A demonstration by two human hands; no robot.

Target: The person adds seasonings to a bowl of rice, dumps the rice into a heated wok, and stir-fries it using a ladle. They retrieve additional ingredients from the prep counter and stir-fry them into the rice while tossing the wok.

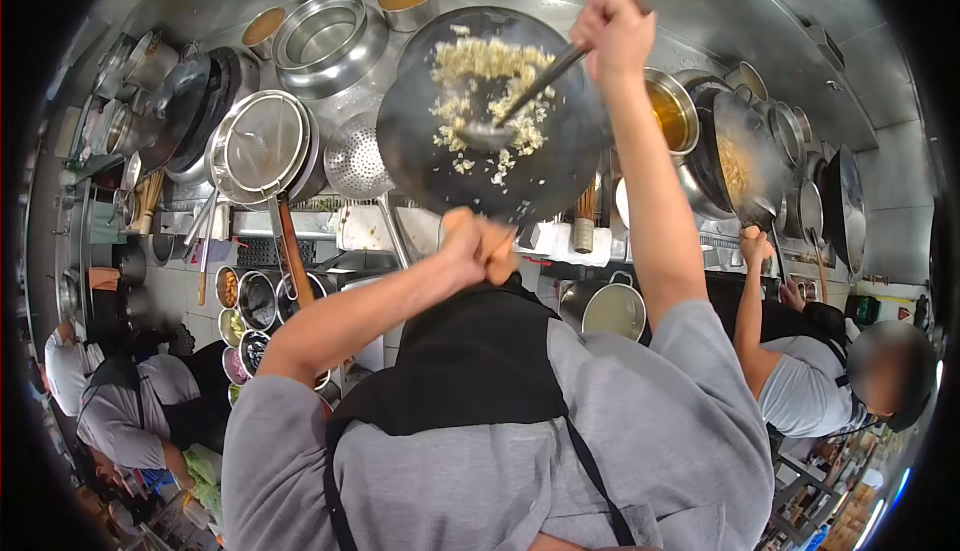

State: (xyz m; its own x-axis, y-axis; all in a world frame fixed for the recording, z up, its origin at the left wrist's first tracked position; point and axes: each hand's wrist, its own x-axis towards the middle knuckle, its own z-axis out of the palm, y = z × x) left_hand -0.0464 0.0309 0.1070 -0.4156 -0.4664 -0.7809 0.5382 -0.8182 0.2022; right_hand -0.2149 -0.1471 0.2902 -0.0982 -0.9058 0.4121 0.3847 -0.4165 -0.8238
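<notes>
A dark wok (425, 166) is tilted in front of me over the stove. Pale yellow and white crumbled bits of food (485, 59), like egg or rice, are spread across its upper half, some of them loose and blurred. My left hand (482, 249) is closed at the wok's near rim, with something orange-tan, perhaps a cloth, against the fingers; motion blurs it. My right hand (615, 36), raised at the wok's upper right, grips a long-handled ladle (545, 88). The ladle's bowl reaches down into the food near the wok's middle.
Left of the wok lie a perforated skimmer (357, 157) and a mesh strainer (264, 147). A pot of yellow oil (668, 121) stands right. Beyond it, a co-worker's hand (757, 249) is at another steaming wok (733, 166). Ingredient tins (258, 299) sit lower left.
</notes>
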